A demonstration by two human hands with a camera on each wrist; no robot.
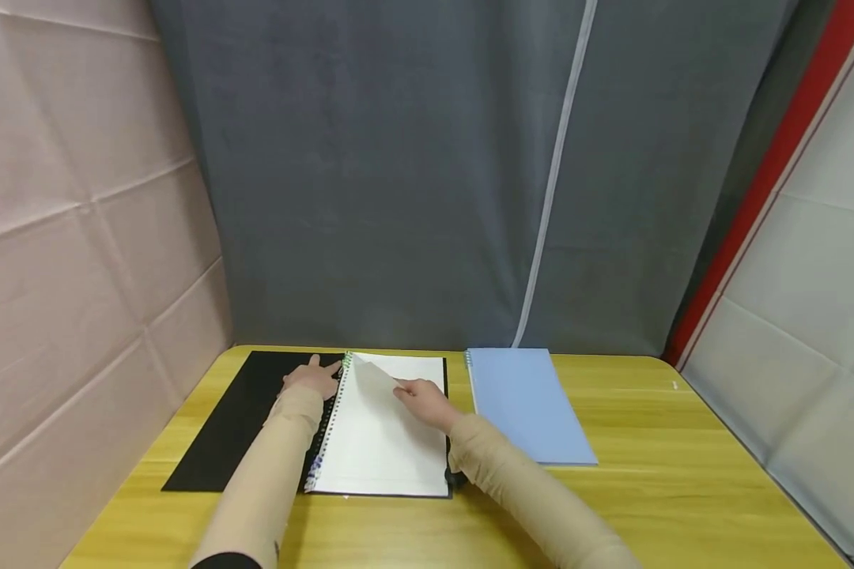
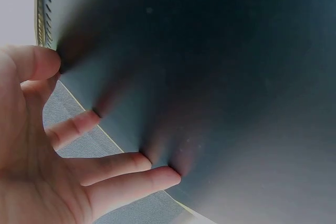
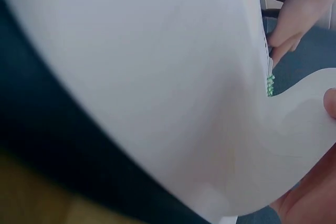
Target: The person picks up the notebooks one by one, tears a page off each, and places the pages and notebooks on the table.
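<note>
Two hands work at one open spiral notebook (image 1: pixel 370 442), and we start with the widest things around it. Grey curtain (image 1: pixel 427 158) fills the upper middle of the head view, with a pinkish sheet (image 1: pixel 64 237) at the left edge and a pale panel (image 1: pixel 811 276) with a red strip (image 1: pixel 768 174) at the right. Below these we see the yellow wooden table (image 1: pixel 683 474) across the bottom of the frame.

On the table, low and left of centre, the notebook lies open: its black cover (image 1: pixel 235 427) is spread flat to the left, its white pages to the right, with the wire spiral (image 1: pixel 330 427) running between them. Just to the right of it, apart from it, lies a closed light blue notebook (image 1: pixel 527 403).

We see both arms in beige sleeves (image 1: pixel 519 490) reaching in from the bottom edge. Our left hand (image 1: pixel 311 381) rests on the black cover close beside the spiral, near its upper end; in the left wrist view its fingers (image 2: pixel 131 179) are spread and straight, tips pressing the dark surface. Our right hand (image 1: pixel 427 401) sits over the white pages and pinches the top sheet (image 1: pixel 377 379), which curls up off the stack toward the spiral. In the right wrist view the lifted sheet bends over the green coils (image 3: pixel 270 85), with a thumb tip (image 3: pixel 331 103) on its edge at the right side of the frame.
</note>
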